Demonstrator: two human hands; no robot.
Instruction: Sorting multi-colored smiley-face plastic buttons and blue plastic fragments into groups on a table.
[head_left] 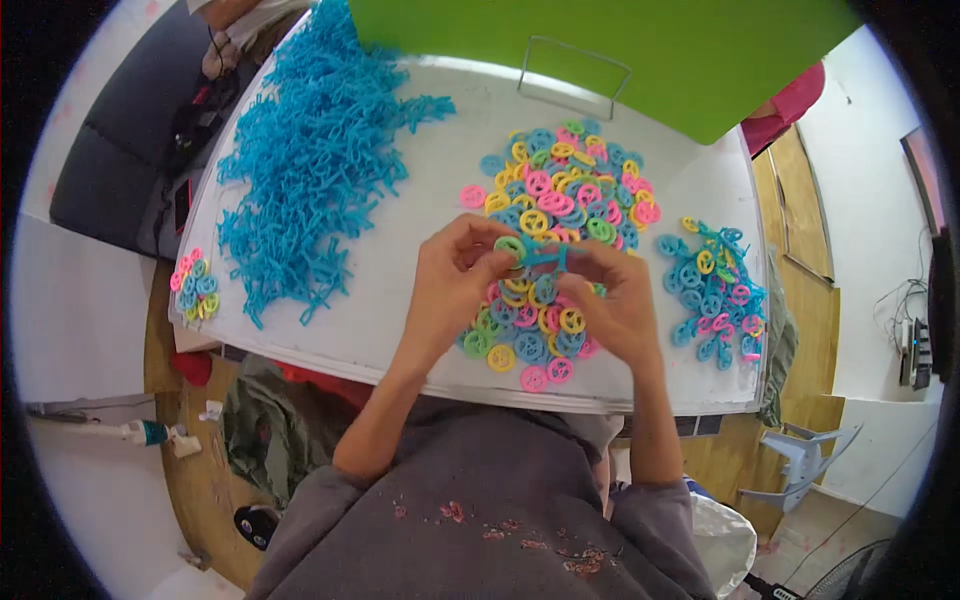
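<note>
In front of me my left hand (455, 285) pinches a small green plastic wheel (508, 246) between thumb and fingers. My right hand (615, 300) grips a blue branched plastic piece (548, 259), whose near end meets or nearly touches the wheel; whether they are joined I cannot tell. Both hands are above a heap of pink, yellow, green and blue wheels (555, 190) on the white table (400, 330). A large heap of blue branched pieces (310, 150) covers the table's left side. At the right edge lie blue pieces with coloured wheels on them (712, 290).
A small cluster of coloured wheels (195, 287) sits at the table's left corner. Across the far side stands a green panel (620, 55) with a metal wire frame (575, 75) before it. Another person's hand (220, 55) shows at upper left. A grey plastic chair (800, 465) stands lower right.
</note>
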